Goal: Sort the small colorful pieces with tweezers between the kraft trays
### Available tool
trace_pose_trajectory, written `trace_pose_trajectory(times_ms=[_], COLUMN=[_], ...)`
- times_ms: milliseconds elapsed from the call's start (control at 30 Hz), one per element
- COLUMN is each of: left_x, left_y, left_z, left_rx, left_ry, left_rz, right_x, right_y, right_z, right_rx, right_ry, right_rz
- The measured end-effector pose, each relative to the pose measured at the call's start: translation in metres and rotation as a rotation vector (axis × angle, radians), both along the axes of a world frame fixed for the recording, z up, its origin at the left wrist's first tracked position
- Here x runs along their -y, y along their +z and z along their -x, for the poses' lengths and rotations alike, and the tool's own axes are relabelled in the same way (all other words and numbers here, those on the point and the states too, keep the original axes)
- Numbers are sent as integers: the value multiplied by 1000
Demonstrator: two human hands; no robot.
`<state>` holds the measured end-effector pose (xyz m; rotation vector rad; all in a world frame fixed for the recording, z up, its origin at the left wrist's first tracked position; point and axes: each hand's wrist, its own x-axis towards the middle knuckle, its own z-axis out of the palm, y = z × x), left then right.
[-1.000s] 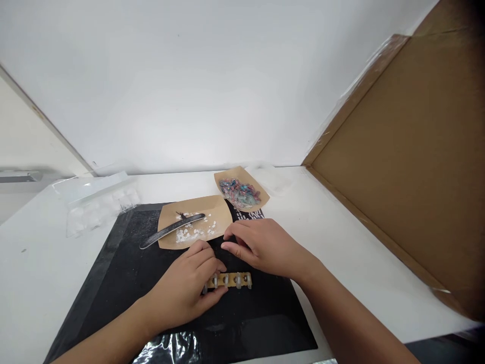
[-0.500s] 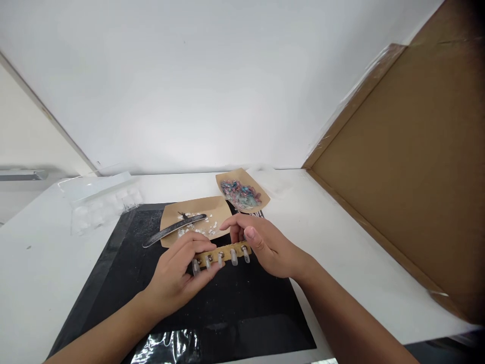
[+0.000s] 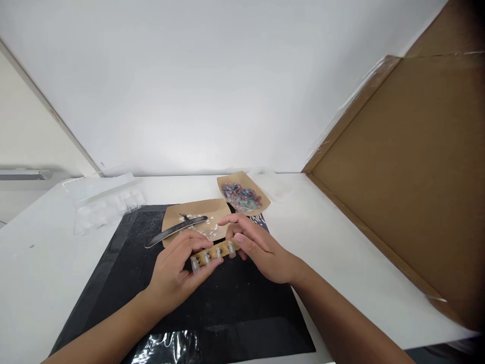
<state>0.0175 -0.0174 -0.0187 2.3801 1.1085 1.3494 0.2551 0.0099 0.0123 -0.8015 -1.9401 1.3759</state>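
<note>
My left hand [image 3: 178, 270] grips the left end of a tan strip [image 3: 213, 252] that carries several clear false nail tips in a row, lifted above the black mat [image 3: 125, 273]. My right hand [image 3: 257, 247] closes on the strip's right end, thumb in front and fingers behind. Just beyond the hands lies a brown paper tray [image 3: 195, 225] with small white pieces and a dark nail file [image 3: 175, 230] resting across it.
A second brown paper tray [image 3: 242, 196] of red and blue pieces sits further back. Clear plastic packaging [image 3: 104, 202] lies at the back left of the white table. A large cardboard panel [image 3: 401, 167] leans along the right. Crinkled clear film [image 3: 170, 349] lies on the mat's near edge.
Both hands have lifted the strip of nail tips off the mat and tilted it. The right hand moved from beside the tray onto the strip's right end.
</note>
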Motion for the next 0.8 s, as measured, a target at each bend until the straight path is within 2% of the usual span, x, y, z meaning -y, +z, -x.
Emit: trace_pose_trajectory(times_ms=[233, 367, 500, 800], left_x=[-1, 0, -1, 0], left_y=[0, 0, -1, -8], left_z=[0, 1, 1, 1], left_rx=[4, 6, 2, 46], left_ry=[2, -5, 12, 39], left_rz=[-4, 22, 10, 51], right_x=[0, -2, -1, 4], right_y=[-1, 0, 0, 4], right_z=[2, 1, 3, 8], right_rx=[-23, 31, 76, 72], right_ry=[9, 33, -8, -56], right_rz=[-4, -85, -138, -91])
